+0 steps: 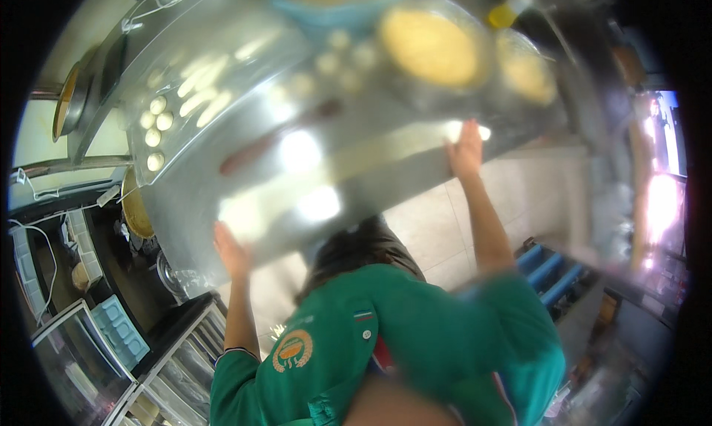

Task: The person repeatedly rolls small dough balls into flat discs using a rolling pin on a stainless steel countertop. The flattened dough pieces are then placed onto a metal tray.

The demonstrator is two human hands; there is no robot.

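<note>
A long, pale flattened strip of dough lies slantwise across the steel worktable, blurred in the picture. My left hand is at its wide near-left end, fingers on the dough's edge. At the far-right end my right hand has its fingers on the dough, with white showing on both sides of them. Both hands look closed on the strip, though thumbs and undersides are hidden. Beyond the strip, apart from both hands, rests a reddish-brown rolling pin.
Several dough balls and elongated dough pieces lie at the left. Blurred bowls of yellow food and a blue basin stand at the back. A slatted metal rack is at lower left, blue bars at right.
</note>
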